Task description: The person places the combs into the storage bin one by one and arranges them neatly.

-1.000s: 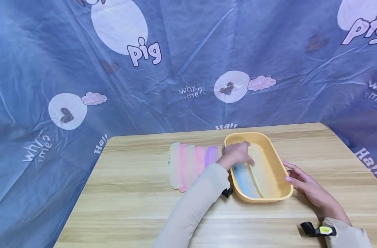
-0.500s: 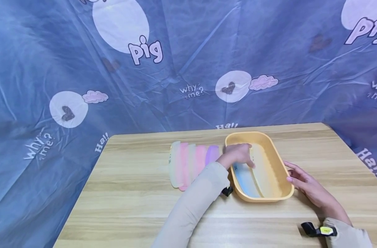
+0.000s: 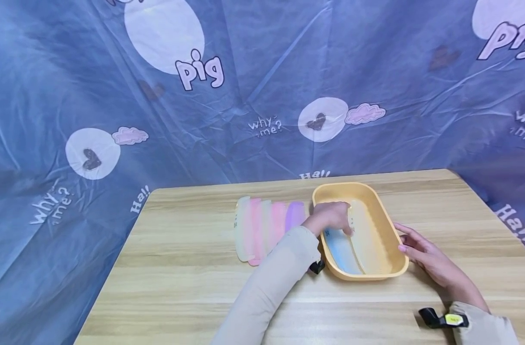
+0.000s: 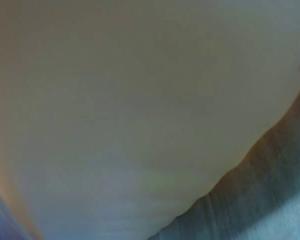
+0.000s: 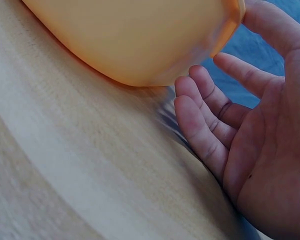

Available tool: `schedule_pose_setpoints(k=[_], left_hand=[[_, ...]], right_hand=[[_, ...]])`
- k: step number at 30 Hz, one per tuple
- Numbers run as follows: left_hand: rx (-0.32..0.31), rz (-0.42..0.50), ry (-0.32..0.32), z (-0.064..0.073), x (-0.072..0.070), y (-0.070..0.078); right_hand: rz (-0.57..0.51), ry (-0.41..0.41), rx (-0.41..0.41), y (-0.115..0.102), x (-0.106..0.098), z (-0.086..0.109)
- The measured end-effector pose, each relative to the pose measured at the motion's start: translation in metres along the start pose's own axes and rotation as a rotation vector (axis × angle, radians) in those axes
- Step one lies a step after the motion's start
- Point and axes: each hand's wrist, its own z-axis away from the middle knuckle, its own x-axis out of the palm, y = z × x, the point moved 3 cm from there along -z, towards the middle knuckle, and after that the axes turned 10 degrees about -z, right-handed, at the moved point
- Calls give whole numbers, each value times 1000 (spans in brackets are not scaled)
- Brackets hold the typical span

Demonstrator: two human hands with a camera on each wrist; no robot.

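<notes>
In the head view, my left hand reaches over the left rim into a yellow plastic basin. It lies over a translucent blue comb, with its thumb beside the spine of a pale yellow comb. Most of its fingertips are hidden, so whether they pinch a comb is unclear. My right hand rests against the basin's right side, thumb near the rim. In the right wrist view, the thumb and index finger touch the yellow basin, while the other fingers bend loosely beside it.
Left of the basin, several pastel combs overlap in a row on the wooden table. A blue printed cloth hangs behind the table's back edge. Only pale, blurred surfaces show in the left wrist view.
The left thumb and fingers shift slightly toward me inside the basin, along the pale yellow comb. The right hand and basin stay in place.
</notes>
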Motion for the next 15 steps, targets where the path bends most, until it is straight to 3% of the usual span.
schedule_pose_setpoints(k=[8,15], left_hand=[[-15,51,32,1,0,-1],[35,128,43,2,2,-2]], right_hand=[[14,2,4,-1,0,-1],[35,19,20,0,0,1]])
